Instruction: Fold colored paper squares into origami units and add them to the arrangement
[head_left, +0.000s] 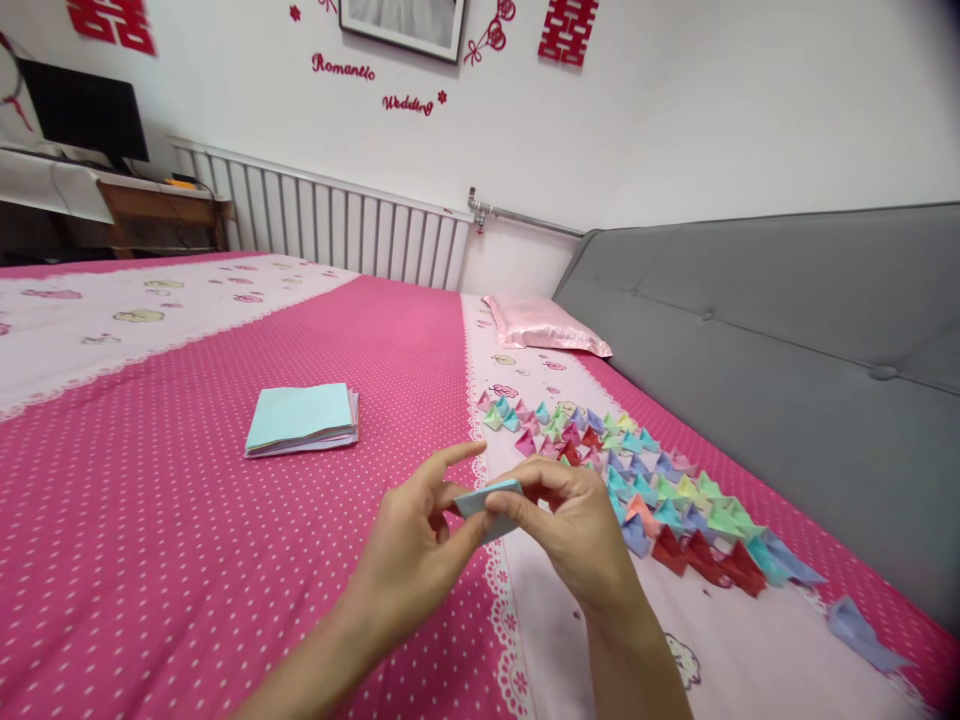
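Between my two hands is a small folded piece of light blue paper (491, 497), held above the bed. My right hand (574, 525) pinches its right end between thumb and fingers. At the other end, my left hand (420, 530) grips the paper with thumb and fingers, its index finger stretched out past the fold. To the left on the bedspread lies a stack of paper sheets (300, 415) with a light blue sheet on top. Rows of small folded paper boats (697, 515) in many colours spread out to the right of my hands.
The pink dotted bedspread (360, 340) covers the bed. A pink satin pillow (544, 325) lies near the grey padded headboard (765, 310). Beyond the bed are a white radiator (322, 215) and a desk with a black monitor (82, 112).
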